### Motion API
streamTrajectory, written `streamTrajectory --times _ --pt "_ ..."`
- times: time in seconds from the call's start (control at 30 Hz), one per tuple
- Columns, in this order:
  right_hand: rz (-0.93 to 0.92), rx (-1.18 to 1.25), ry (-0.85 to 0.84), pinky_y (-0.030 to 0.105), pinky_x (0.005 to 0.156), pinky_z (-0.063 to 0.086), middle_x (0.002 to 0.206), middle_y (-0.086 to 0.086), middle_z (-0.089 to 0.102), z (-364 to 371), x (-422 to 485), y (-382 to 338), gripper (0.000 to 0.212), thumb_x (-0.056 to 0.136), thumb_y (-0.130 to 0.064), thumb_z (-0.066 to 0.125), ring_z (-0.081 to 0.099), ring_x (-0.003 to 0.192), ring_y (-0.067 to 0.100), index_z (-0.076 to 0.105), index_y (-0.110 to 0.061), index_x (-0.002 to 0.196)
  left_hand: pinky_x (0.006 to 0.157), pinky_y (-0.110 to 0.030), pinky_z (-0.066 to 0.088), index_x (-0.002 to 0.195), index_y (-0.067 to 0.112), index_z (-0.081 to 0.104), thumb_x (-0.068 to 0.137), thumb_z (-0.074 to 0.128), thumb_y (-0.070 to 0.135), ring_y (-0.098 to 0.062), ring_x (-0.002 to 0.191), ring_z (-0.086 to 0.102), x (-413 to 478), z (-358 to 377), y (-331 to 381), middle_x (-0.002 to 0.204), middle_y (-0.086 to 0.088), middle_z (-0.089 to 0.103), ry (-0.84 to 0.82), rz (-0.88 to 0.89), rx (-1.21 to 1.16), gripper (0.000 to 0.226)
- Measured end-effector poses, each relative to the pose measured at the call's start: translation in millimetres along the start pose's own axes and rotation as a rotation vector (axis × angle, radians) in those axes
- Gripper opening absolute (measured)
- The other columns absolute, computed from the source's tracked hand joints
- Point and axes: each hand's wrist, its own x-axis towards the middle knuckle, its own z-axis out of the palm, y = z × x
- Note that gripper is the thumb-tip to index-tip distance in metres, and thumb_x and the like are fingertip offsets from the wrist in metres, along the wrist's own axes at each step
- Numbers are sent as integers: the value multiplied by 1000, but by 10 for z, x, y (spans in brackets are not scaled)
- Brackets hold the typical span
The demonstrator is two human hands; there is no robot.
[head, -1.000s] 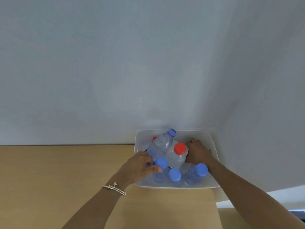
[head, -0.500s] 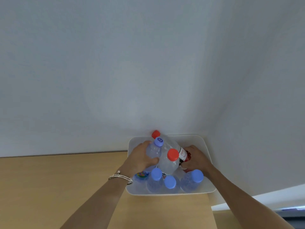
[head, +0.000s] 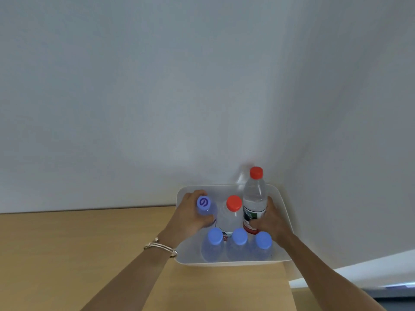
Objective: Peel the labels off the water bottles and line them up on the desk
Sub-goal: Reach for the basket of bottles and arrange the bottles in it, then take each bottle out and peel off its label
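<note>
A white tub [head: 284, 212] stands at the far right corner of the wooden desk [head: 67, 254], holding several water bottles. My left hand [head: 190, 217] grips a bottle with a purple-marked blue cap [head: 205, 206] at the tub's left side. My right hand [head: 272, 223] holds a tall red-capped bottle [head: 254, 198] upright by its labelled lower part; the label is red, white and dark. A second red-capped bottle [head: 232, 212] stands between the hands. Three blue-capped bottles [head: 239, 243] stand in a row along the tub's near wall.
White walls meet in a corner right behind the tub. The desk's right edge [head: 289, 288] runs just below the tub, with a pale floor strip beyond it. Bare desk top stretches to the left. A bracelet [head: 160, 245] sits on my left wrist.
The lying red-capped bottle has been raised upright at the back right by my right hand. My left hand has stood the purple-marked bottle up at the left.
</note>
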Motion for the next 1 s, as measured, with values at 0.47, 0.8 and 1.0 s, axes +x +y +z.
streamTrajectory --times 0.47,0.8,1.0 --pt "-64 110 33 34 81 55 108 -2 64 -56 -163 -227 75 62 -11 86 65 96 17 45 -25 124 84 -22 45 113 29 51 71 78 28 -14 101 59 -39 -22 2 112 2 60 -39 -98 30 50" --pt "-169 63 222 7 81 39 118 -6 55 -107 -491 -750 61 73 -10 80 53 107 9 50 -25 124 81 -24 46 113 27 54 71 79 24 -15 97 61 -63 -66 53 106 6 65 -52 -135 -18 49" --pt "-448 -91 532 -4 79 32 108 -13 55 190 -851 -1162 26 87 -11 63 50 97 -8 58 -23 109 86 -35 51 111 26 62 68 78 40 -22 102 62 -16 -245 130 109 1 68 108 -224 -86 48"
